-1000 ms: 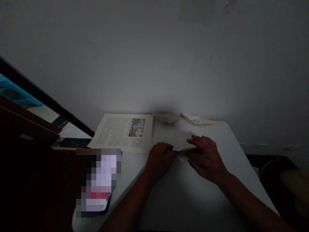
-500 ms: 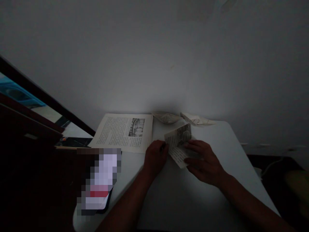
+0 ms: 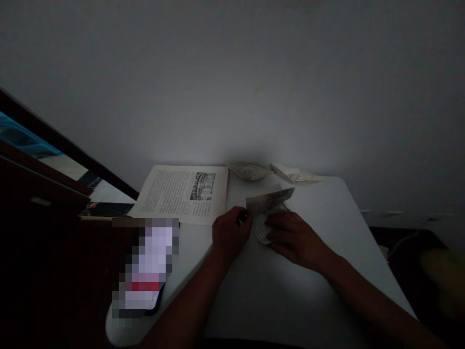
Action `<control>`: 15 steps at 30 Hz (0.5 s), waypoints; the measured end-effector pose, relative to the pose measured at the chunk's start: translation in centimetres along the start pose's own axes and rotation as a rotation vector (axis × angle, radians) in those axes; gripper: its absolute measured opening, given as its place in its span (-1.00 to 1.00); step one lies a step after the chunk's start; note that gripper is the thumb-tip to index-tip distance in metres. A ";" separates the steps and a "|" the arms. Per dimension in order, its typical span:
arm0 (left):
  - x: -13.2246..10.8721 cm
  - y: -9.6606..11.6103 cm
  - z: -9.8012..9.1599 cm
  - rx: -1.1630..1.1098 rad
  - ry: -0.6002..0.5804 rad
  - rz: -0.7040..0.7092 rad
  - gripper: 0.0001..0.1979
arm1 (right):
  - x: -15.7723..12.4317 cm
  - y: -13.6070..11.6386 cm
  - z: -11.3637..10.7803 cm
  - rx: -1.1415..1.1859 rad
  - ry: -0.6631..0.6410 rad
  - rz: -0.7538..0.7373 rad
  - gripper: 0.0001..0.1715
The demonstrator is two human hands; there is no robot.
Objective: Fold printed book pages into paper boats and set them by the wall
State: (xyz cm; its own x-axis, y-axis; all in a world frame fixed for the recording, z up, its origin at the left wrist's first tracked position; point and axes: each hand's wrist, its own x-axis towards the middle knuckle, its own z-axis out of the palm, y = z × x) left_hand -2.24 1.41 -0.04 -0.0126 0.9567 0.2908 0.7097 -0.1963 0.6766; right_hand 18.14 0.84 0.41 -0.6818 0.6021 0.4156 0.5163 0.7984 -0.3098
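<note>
A folded sheet of printed paper [image 3: 267, 201] lies between my two hands over the white table [image 3: 254, 300], its upper flap raised. My left hand [image 3: 232, 230] is closed, thumb and forefinger pinching the paper's left edge. From the right, my right hand [image 3: 290, 237] presses on the lower part of the sheet with its fingers stretched and slightly apart; the fingertips hide part of the print. Beyond the hands, two folded paper boats, one on the left [image 3: 250, 171] and one on the right [image 3: 296, 175], stand against the wall.
A stack of printed pages [image 3: 170, 194] lies at the back left of the table. Nearer, a phone [image 3: 148, 271] with a blurred screen rests at the left edge. A grey wall [image 3: 236, 87] closes off the back. Dark furniture [image 3: 36, 232] stands at the left.
The paper's upper flap has lifted and now stands up at an angle. My right hand has shifted left, lower on the sheet. My left hand keeps its pinch.
</note>
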 end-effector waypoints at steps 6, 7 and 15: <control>-0.3 0.1 -0.2 0.191 -0.271 0.145 -0.81 | -0.1 0.3 0.2 0.058 0.069 0.054 -0.88; -0.2 0.1 -0.4 0.242 -0.324 0.168 -0.79 | -0.1 0.4 0.3 0.074 0.088 0.065 -0.88; -0.5 0.6 -1.1 0.411 -0.421 0.178 -0.72 | 0.0 0.7 0.1 0.181 0.137 0.172 -0.87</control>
State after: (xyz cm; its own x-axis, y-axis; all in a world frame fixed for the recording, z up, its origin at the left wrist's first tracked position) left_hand -2.61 0.60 0.97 0.3511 0.9360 0.0264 0.8899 -0.3423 0.3014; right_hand 18.45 1.37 0.07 -0.5098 0.7324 0.4514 0.5087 0.6797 -0.5284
